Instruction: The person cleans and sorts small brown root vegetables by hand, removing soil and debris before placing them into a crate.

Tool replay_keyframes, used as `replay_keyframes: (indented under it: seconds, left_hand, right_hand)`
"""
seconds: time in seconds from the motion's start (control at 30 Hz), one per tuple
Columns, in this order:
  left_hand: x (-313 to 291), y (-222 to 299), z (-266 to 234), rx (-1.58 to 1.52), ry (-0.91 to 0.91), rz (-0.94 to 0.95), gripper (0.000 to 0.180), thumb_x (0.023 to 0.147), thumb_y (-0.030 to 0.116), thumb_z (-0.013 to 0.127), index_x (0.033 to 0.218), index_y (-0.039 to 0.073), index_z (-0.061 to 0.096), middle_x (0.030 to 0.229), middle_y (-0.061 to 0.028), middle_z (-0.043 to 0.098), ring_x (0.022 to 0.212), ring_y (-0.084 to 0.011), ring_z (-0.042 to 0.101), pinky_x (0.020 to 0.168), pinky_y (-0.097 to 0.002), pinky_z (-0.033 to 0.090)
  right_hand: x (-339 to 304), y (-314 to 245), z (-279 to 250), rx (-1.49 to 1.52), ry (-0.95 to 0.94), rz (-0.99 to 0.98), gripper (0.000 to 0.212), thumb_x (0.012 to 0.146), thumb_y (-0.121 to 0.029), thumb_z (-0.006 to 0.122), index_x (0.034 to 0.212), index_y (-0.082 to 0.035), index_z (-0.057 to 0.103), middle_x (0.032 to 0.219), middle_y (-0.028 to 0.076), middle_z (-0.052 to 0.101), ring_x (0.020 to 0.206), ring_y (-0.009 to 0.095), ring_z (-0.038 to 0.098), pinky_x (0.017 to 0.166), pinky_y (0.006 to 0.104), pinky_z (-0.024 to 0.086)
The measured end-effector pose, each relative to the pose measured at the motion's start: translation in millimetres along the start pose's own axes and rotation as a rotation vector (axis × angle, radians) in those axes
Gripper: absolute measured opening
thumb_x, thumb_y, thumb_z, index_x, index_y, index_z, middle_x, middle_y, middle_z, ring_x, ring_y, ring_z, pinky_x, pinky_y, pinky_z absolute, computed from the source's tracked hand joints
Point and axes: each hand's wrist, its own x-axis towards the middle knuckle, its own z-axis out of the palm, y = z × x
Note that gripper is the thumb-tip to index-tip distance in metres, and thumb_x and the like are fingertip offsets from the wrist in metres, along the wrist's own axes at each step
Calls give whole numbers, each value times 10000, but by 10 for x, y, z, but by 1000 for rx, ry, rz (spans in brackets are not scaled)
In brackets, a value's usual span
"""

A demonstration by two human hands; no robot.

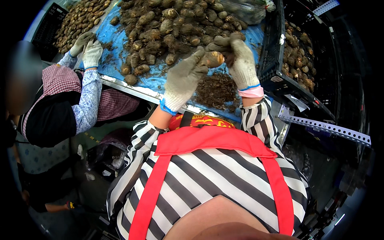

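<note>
A brown taro corm (214, 59) with a pale orange end is gripped by my left hand (187, 73), which wears a grey-white knitted glove. Close against its right end is my right hand (241, 57), gloved alike, with its fingers curled inward. What those right fingers pinch, if anything, is hidden. Both hands are above the blue sheet (155, 80) on the table. Beneath them lies a dark heap of root-hair trimmings (216, 91). Just beyond is a large pile of hairy, soil-covered taro corms (172, 26).
At the right stands a black crate (270, 60) beside more taro corms (296, 56). A clear plastic bag (246, 11) lies at the back. To my left a co-worker's gloved hands (91, 52) work at the same table. A perforated metal strip (328, 125) juts out at the right.
</note>
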Motion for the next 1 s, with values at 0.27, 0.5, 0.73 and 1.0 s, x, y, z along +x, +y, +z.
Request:
replay_keyframes:
  seconds: [0.27, 0.5, 0.73, 1.0]
  left_hand:
    - [68, -1, -112, -33, 12, -27, 501, 959, 157, 673, 1414, -5, 537, 1298, -167, 656, 1081, -161, 653, 899, -270, 526]
    - [30, -74, -64, 146, 62, 29, 500, 930, 129, 683, 1401, 21, 558, 1157, -163, 687, 1025, -201, 676, 886, -294, 524]
    - [27, 160, 43, 429, -46, 182, 513, 920, 118, 690, 1414, 64, 565, 1133, -123, 693, 968, -211, 681, 825, -316, 537]
    - [32, -44, -22, 174, -34, 238, 496, 927, -36, 644, 1406, -50, 517, 1390, -152, 586, 1223, -186, 593, 953, -290, 541]
  right_hand:
    - [-132, 123, -6, -239, -134, -164, 452, 988, -268, 588, 1357, -7, 578, 1288, 175, 633, 1209, 267, 605, 996, 346, 521]
    - [-219, 41, 28, -445, -284, -118, 507, 926, -267, 647, 1355, -3, 595, 1325, 151, 631, 1218, 229, 595, 1013, 328, 472]
    - [-255, -33, 157, -467, -220, -73, 578, 926, -237, 656, 1426, 11, 504, 1388, 151, 572, 1267, 227, 555, 1054, 332, 468]
    - [-93, 141, -141, -335, -305, -179, 441, 924, -5, 567, 1365, -23, 555, 1361, 121, 607, 1228, 235, 600, 1032, 354, 502]
